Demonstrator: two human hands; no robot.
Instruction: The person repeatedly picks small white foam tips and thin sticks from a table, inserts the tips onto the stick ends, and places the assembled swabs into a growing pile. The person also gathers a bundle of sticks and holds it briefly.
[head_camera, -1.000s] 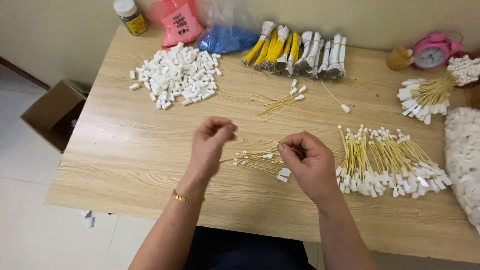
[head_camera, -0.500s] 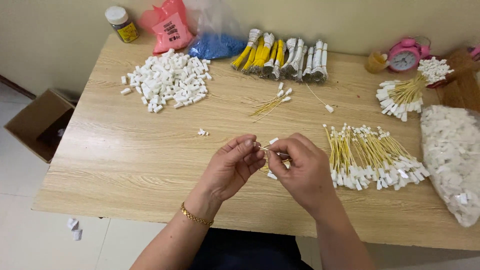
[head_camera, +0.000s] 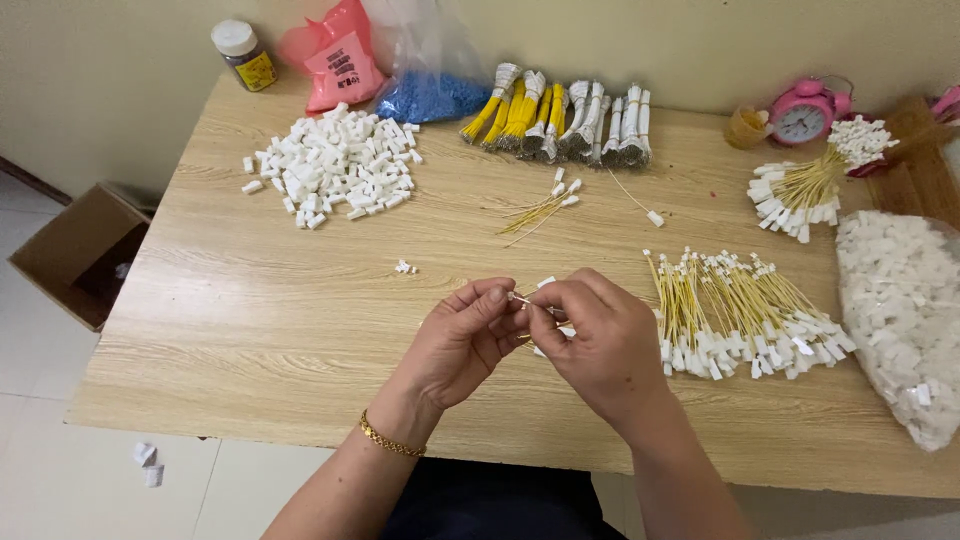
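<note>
Right at the near edge of the table (head_camera: 250, 340), the left hand (head_camera: 462, 345) and the right hand (head_camera: 596, 345) meet fingertip to fingertip, both pinched on a thin yellow wire (head_camera: 521, 299) with a small white connector (head_camera: 546, 283) showing just above the right thumb. The step in hand looks like fitting a white housing onto a wire end; the left fingers steady the tip while the right ones close round the part. The next move seems to call for a fine, straight push along the wire, with the tip lined up to the housing's opening. Just to the right lies a fan of finished wires (head_camera: 745, 315), yellow with white ends. A lone white piece (head_camera: 404, 267) sits ahead of the left hand, and a few loose wires (head_camera: 540, 208) lie farther on. Beyond are the heap of white connectors (head_camera: 335, 165), the tied wire bundles (head_camera: 560, 115), a blue bag (head_camera: 430, 97) and a pink clock (head_camera: 800, 112) by the wall.
</note>
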